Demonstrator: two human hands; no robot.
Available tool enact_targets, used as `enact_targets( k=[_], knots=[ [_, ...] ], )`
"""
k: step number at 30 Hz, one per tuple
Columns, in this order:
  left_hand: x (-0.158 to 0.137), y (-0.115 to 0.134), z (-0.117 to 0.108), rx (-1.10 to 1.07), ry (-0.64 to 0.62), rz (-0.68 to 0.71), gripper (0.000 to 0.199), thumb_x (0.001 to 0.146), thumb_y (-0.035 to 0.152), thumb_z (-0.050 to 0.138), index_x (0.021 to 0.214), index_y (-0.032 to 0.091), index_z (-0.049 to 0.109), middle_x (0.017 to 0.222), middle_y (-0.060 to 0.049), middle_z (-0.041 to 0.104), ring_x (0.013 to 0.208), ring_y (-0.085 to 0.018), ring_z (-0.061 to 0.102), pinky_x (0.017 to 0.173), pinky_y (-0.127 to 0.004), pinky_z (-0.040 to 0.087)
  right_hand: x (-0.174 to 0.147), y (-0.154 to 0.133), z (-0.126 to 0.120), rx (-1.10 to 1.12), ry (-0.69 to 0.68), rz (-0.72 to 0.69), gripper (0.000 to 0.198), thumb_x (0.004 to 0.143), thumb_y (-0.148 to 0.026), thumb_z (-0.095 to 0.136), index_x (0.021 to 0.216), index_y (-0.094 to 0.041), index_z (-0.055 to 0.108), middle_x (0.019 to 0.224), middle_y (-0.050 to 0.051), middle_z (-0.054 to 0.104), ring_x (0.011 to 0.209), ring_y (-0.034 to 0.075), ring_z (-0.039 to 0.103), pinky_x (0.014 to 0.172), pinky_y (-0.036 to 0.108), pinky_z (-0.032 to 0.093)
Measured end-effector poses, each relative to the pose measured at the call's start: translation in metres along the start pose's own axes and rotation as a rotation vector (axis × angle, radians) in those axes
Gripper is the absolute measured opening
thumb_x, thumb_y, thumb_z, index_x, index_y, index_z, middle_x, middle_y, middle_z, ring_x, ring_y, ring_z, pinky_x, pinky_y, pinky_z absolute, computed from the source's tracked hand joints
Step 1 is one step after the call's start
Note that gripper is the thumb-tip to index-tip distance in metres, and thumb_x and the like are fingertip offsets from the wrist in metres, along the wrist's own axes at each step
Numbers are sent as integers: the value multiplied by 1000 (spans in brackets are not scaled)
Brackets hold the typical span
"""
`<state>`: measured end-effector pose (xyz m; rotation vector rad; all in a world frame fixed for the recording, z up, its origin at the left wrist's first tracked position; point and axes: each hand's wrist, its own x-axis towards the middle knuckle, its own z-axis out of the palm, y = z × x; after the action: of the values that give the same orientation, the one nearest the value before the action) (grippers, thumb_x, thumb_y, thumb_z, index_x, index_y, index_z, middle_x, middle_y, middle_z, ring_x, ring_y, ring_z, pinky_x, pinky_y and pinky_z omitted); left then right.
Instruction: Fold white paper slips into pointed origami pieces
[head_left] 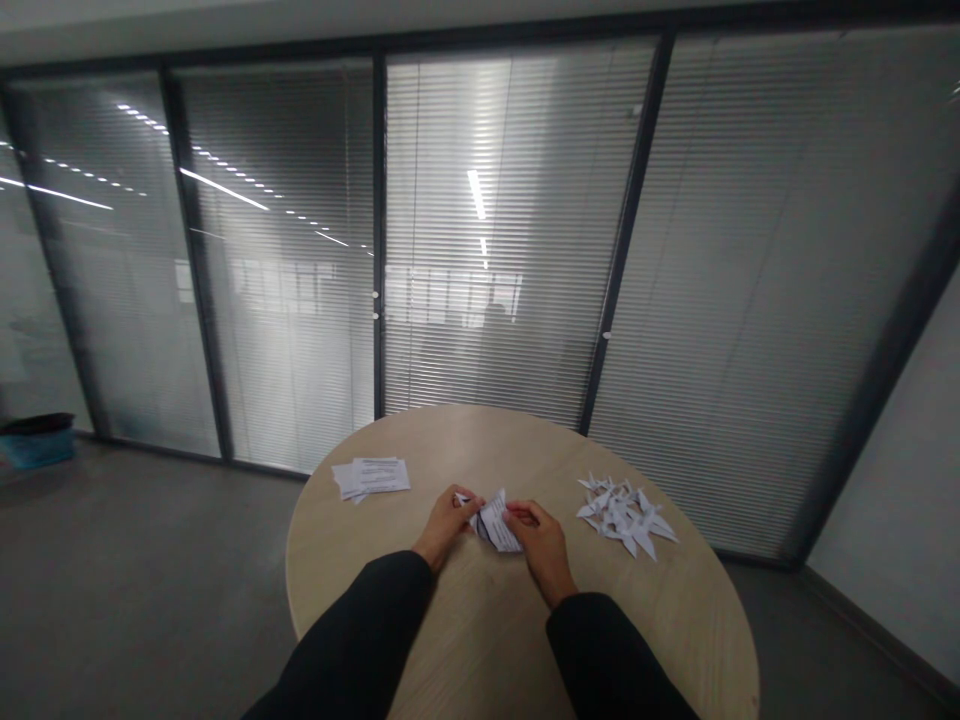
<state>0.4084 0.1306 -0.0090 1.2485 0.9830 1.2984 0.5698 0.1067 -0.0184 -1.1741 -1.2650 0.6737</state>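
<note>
Between my two hands, just above the round table, is a partly folded sheet of printed paper (496, 524), its creased corners sticking up. My left hand (451, 522) pinches its left side between thumb and fingers. The right edge is gripped by my right hand (541, 540), with the fingertips curled over it. To the right lies a heap of folded white paper shapes (626, 515) with pointed tips, like origami cranes. A small stack of flat printed sheets (375, 476) rests at the left, slightly fanned out.
The light wooden round table (487, 435) stands close to a glass partition with blinds (510, 230) in dark frames. A blue bin with a black liner (37, 440) sits on the grey floor (172, 570) at the far left. A white wall (892, 510) is on the right.
</note>
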Motion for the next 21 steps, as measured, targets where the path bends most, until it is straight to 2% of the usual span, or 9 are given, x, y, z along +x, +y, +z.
enact_targets(
  k=[3, 6, 10, 13, 17, 21],
  knots=[
    [2, -2, 0, 28, -7, 5, 35, 58, 40, 74, 77, 16, 57, 59, 4, 52, 54, -10, 49, 50, -20, 37, -2, -4, 0, -13, -18, -8, 35, 64, -50, 68, 76, -17, 68, 72, 7, 70, 70, 24, 65, 61, 32, 51],
    [3, -2, -1, 23, -34, 8, 35, 59, 39, 73, 79, 17, 57, 61, 3, 54, 56, -10, 50, 51, -21, 37, -2, -6, 0, 14, -36, -19, 37, 66, -53, 65, 76, -17, 68, 72, 7, 70, 69, 24, 64, 61, 32, 50],
    [3, -3, -1, 32, -75, 15, 32, 60, 38, 72, 79, 16, 58, 63, 3, 56, 56, -11, 51, 52, -21, 37, -1, -1, 0, 59, -74, -2, 35, 63, -49, 70, 76, -17, 67, 72, 7, 69, 69, 24, 64, 61, 31, 51],
    [3, -5, -1, 82, -120, 31, 29, 59, 35, 71, 77, 15, 59, 61, 3, 55, 55, -10, 50, 52, -21, 35, 0, 3, 0, 72, -39, -17, 34, 59, -45, 74, 77, -17, 65, 72, 6, 68, 68, 22, 63, 60, 30, 51],
    [5, -8, 0, 150, -159, 97, 25, 60, 32, 71, 76, 15, 62, 63, 1, 57, 57, -11, 50, 55, -22, 35, -1, 4, 2, 64, -62, 8, 40, 58, -48, 74, 82, -17, 67, 71, 5, 67, 62, 20, 62, 53, 28, 49],
    [6, -9, 1, 149, -158, 161, 26, 61, 31, 73, 78, 16, 61, 68, 0, 60, 65, -13, 54, 63, -24, 39, -3, 3, 4, 39, -89, -27, 38, 59, -51, 72, 75, -17, 69, 64, 4, 67, 58, 20, 61, 51, 27, 47]
  ],
)
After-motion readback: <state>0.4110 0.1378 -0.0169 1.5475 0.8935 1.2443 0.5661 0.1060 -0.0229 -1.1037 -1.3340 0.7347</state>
